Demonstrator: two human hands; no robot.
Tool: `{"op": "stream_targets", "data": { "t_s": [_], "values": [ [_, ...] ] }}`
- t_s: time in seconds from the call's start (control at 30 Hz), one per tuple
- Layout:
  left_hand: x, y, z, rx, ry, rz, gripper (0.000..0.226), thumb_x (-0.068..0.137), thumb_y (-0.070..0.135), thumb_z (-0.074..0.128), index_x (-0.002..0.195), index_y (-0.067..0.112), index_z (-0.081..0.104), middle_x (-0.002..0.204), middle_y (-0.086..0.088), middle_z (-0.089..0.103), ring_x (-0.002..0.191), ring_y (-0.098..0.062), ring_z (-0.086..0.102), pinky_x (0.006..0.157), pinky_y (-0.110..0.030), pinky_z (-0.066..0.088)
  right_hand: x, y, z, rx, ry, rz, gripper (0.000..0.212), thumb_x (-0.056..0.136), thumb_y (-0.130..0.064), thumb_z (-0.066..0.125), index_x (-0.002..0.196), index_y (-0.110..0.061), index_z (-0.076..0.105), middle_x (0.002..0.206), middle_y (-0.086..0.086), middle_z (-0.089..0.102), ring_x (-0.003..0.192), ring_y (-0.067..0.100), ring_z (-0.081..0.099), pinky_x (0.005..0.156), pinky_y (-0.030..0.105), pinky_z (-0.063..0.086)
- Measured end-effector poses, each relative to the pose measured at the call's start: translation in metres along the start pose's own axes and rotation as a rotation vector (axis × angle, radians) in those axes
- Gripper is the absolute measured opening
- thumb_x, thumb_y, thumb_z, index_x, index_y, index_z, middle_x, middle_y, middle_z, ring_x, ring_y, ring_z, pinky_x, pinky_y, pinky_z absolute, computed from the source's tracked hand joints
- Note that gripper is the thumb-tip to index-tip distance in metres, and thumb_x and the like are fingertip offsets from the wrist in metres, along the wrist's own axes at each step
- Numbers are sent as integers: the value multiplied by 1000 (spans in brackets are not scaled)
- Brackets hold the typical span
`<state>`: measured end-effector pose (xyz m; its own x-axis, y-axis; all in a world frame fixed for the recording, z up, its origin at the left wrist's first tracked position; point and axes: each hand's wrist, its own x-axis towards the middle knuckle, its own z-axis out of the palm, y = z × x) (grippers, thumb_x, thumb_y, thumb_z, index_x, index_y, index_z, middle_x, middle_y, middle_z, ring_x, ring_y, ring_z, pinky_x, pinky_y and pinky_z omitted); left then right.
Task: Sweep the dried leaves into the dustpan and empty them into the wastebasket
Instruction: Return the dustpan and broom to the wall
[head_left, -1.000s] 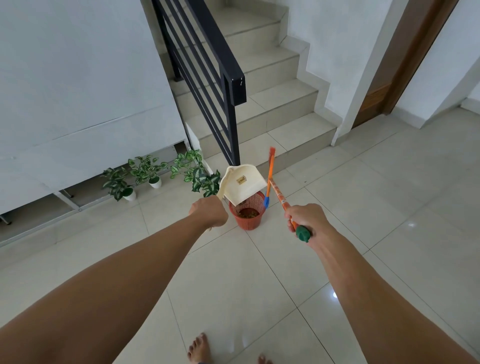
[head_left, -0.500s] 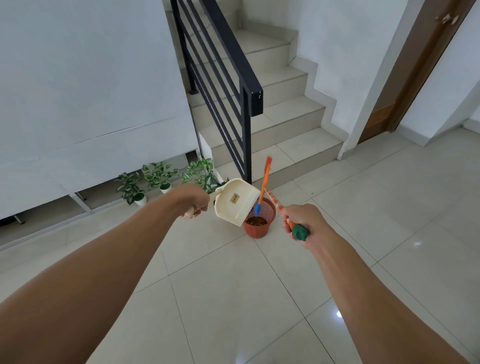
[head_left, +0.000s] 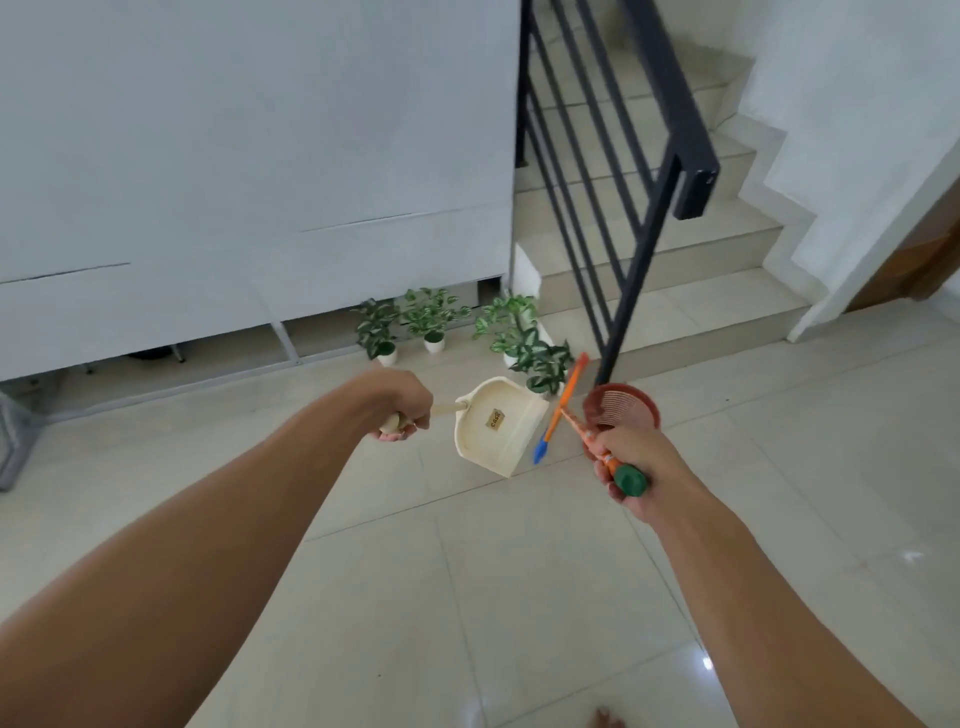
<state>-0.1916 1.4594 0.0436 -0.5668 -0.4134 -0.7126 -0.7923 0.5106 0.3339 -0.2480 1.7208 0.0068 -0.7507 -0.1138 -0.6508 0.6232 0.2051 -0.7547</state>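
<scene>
1. Left hand (head_left: 400, 410) gripped the dustpan (head_left: 496, 423) handle; right hand (head_left: 631, 467) held the broom (head_left: 563, 405).
2. Pan hung tilted, just left of the basket (head_left: 621, 410), not over it.
3. Risk: leftover bits could've dropped on the floor (head_left: 467, 571) w/ that tilt.
4. Pan looked empty; no leaves seen.

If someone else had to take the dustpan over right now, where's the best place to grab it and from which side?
I'd take the dustpan by the bare stretch of its handle, between the left hand and the pan's body, coming from above. The handle runs roughly level toward the person's left, and that short stretch is its only free part. The open mouth faces lower right; its thin rim looks a poorer hold.
</scene>
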Motion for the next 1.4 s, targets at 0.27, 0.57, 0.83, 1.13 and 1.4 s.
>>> {"op": "stream_targets", "data": {
  "t_s": [0.27, 0.57, 0.83, 1.13, 1.4],
  "values": [
    [39, -143, -44, -105, -26, -168, 12, 96, 4, 51, 85, 1, 54, 66, -8, 49, 49, -13, 44, 37, -19, 36, 6, 37, 155, -115, -168, 112, 13, 86, 4, 48, 90, -4, 58, 59, 8, 46, 30, 7, 45, 33, 13, 34],
    [92, -298, -121, -303, -6, -411, 13, 94, 3, 49, 81, 4, 52, 62, -6, 48, 47, -13, 44, 42, -21, 36, 42, 24, 355, -347, -400, 178, 10, 82, 4, 46, 84, -2, 55, 63, 11, 48, 38, 12, 45, 33, 15, 36],
    [149, -404, -249, -526, 158, -590, 14, 89, -1, 50, 78, 2, 58, 83, -14, 58, 58, -18, 53, 48, -23, 41, 92, -41, 567, -620, -617, 210, 16, 82, 5, 42, 84, -3, 56, 63, 11, 50, 33, 11, 46, 34, 15, 37],
    [204, -514, -380, -565, 355, -627, 22, 90, -4, 50, 71, 1, 59, 79, -13, 59, 67, -21, 56, 46, -24, 46, 119, -84, 795, -821, -748, 154, 17, 86, 3, 37, 88, 3, 55, 66, 18, 55, 25, 11, 47, 31, 16, 42],
    [268, -633, -533, -142, 355, -593, 15, 88, 10, 57, 73, 8, 60, 69, -1, 68, 46, -10, 66, 45, -19, 51, 129, -106, 999, -833, -735, 174, 29, 86, 1, 38, 108, 6, 56, 89, 26, 59, 25, 13, 52, 30, 18, 44]
  ]
}}
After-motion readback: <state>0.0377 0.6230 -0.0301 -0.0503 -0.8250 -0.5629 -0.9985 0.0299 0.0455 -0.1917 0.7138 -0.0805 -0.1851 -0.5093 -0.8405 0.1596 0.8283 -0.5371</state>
